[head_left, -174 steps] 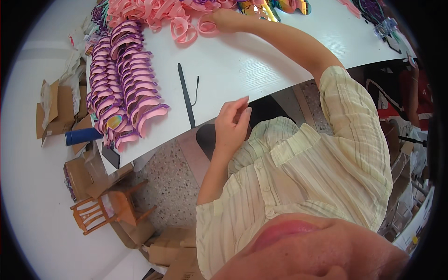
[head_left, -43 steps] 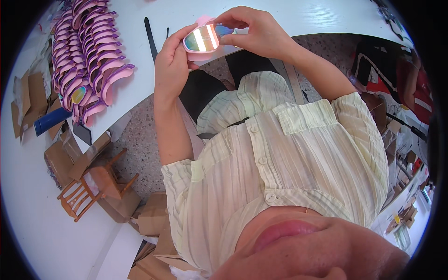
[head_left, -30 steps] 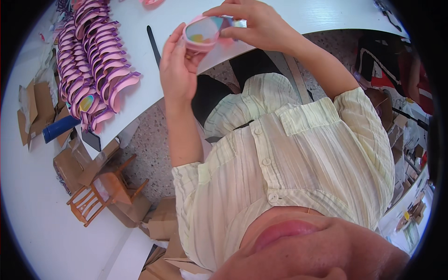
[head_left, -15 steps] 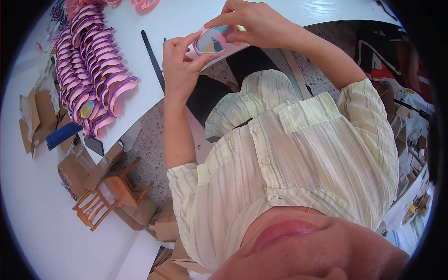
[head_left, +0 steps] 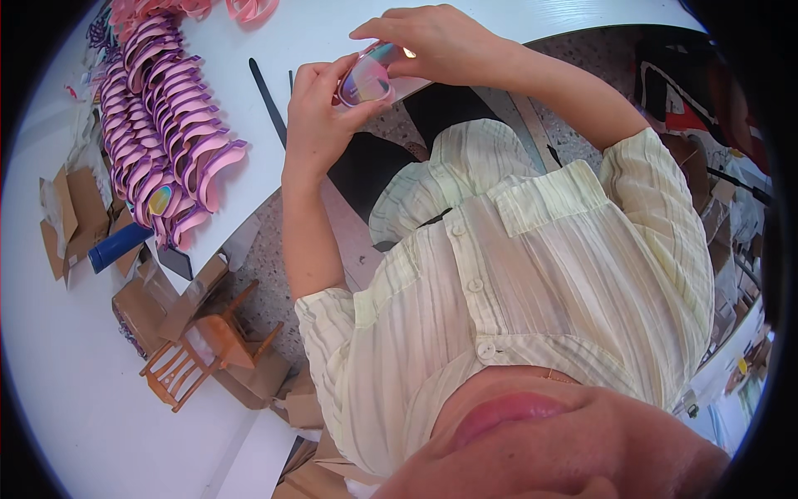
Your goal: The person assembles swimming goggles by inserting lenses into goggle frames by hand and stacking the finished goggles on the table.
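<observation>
Precariously, the left hand (head_left: 320,108) and right hand (head_left: 440,46) are gripping the pink goggles (head_left: 364,81) between their fingers (head_left: 378,29) by the worktop's (head_left: 532,17) near edge, where a loosening pinch could be risking a drop.

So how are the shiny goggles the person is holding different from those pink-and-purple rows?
The goggles are in the left hand, with the right hand at their other end; the rows lie on the table. The goggles are one piece, but the rows have lots. The goggles show their shiny front; the rows mostly show curved edges. Both have pink on them.
</observation>
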A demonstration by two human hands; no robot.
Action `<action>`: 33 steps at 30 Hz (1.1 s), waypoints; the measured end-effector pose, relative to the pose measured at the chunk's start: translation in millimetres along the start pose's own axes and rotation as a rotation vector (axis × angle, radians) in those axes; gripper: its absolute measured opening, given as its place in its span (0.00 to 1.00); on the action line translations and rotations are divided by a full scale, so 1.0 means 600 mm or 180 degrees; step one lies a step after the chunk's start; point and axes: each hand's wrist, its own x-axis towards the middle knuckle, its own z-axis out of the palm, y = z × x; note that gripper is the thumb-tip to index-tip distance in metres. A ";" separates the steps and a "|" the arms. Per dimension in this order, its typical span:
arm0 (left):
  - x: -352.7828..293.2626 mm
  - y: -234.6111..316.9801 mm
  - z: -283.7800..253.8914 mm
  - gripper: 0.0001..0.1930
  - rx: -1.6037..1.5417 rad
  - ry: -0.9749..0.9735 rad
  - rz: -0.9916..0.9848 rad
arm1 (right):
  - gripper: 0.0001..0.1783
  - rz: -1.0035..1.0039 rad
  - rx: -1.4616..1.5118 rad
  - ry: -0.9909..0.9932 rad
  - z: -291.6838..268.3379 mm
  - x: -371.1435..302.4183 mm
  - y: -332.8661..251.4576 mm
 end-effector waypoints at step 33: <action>-0.023 -0.029 0.037 0.30 -0.0989 0.0665 -0.0368 | 0.32 0.0064 0.1119 -0.0125 -0.017 -0.007 0.039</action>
